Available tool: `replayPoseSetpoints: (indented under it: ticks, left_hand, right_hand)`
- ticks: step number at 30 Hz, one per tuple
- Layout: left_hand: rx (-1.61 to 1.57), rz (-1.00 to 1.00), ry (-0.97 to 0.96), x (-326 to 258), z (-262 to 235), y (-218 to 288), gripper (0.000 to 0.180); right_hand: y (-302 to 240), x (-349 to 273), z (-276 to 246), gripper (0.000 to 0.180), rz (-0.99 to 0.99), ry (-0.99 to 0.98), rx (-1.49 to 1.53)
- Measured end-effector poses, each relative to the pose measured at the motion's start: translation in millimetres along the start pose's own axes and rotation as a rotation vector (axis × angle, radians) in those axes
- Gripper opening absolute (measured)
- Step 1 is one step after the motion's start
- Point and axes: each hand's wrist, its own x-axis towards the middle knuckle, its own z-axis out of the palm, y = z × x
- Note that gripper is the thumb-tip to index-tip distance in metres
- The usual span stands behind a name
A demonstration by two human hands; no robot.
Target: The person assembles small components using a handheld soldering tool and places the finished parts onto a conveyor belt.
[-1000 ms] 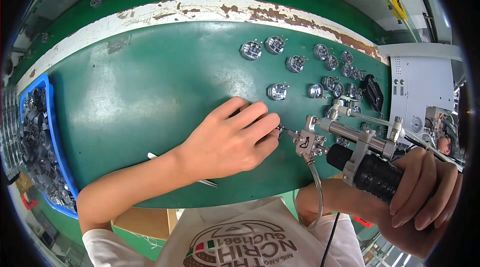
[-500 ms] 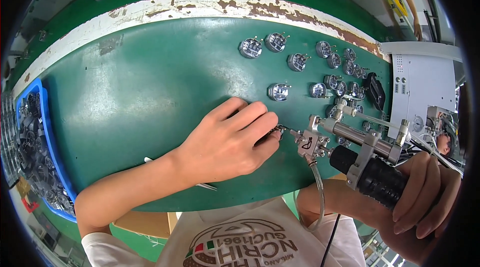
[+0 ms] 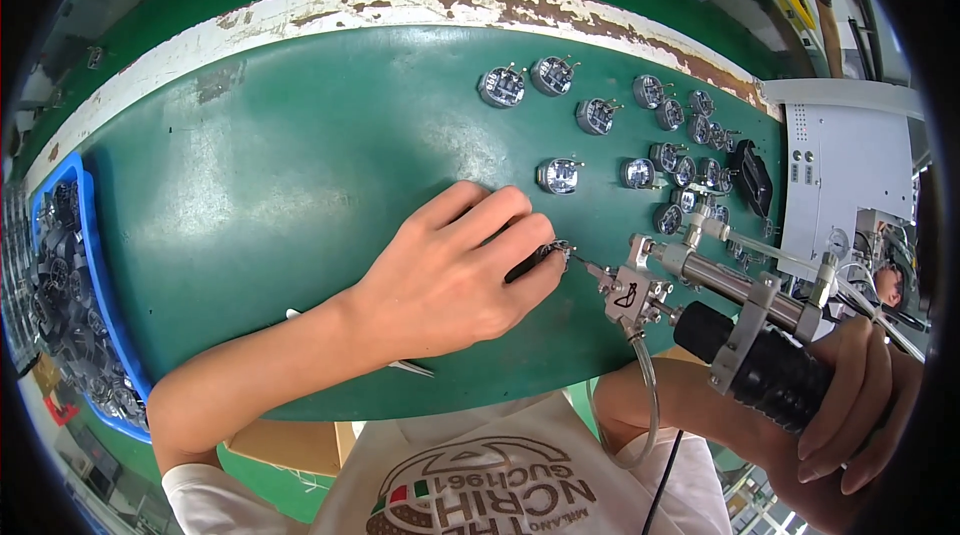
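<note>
My left hand [image 3: 455,265] is closed on a small round grey housing with metal parts [image 3: 556,254], held just above the green bench; my fingers hide most of it. My right hand [image 3: 850,405] grips the black cylindrical handle of a metal dispensing valve [image 3: 628,293] with a clear hose. Its thin nozzle points left at the housing, its tip very near the edge; whether they touch I cannot tell. Beyond my left fingers a similar round housing [image 3: 558,176] with metal pins lies on the bench.
Several more housings [image 3: 598,116] are spread over the bench's far right, beside a black object [image 3: 752,180] and a grey metal box [image 3: 845,150]. A blue bin [image 3: 97,275] of dark parts stands at left. Tweezers [image 3: 412,369] lie partly under my left forearm.
The dispensing valve has shifted a little right and down with my right hand. My left hand has moved slightly away from me, still holding the housing. The whole view has shifted slightly.
</note>
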Motion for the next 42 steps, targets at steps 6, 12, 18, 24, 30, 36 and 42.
replayPoseSetpoints:
  ticks: [6, 12, 18, 24, 30, 36, 42]
  left_hand:
    - [-0.019, -0.004, -0.002, 0.2, 0.6, 0.6, 0.020]
    - [-0.020, -0.011, 0.008, 0.1, 0.0, 0.8, 0.018]
    - [-0.031, -0.012, -0.003, 1.1, -0.1, 0.3, 0.017]
    - [-0.029, -0.016, -0.009, 0.5, -0.5, 0.6, 0.015]
    - [-0.040, -0.018, 0.005, 0.6, 1.0, 0.8, 0.011]
    - [-0.042, -0.014, -0.014, 2.5, -1.7, 2.2, 0.012]
    - [-0.031, 0.010, -0.030, -2.6, -1.0, -2.0, 0.016]
  right_hand:
    - [8.0, 3.0, 3.8, 0.027, -0.052, 0.014, 0.041]
    - [5.0, -1.6, 5.0, 0.026, -0.008, 0.016, -0.040]
    - [3.1, -2.2, 3.7, 0.025, 0.037, -0.007, -0.071]
    - [2.4, -1.6, 2.7, 0.024, 0.087, -0.050, -0.065]
    - [5.8, 2.8, 3.2, 0.024, 0.117, -0.050, -0.006]
    - [-16.4, -1.4, -13.8, 0.025, 0.151, 0.001, 0.096]
    - [-30.0, -1.9, -17.0, 0.023, -0.115, 0.153, 0.089]
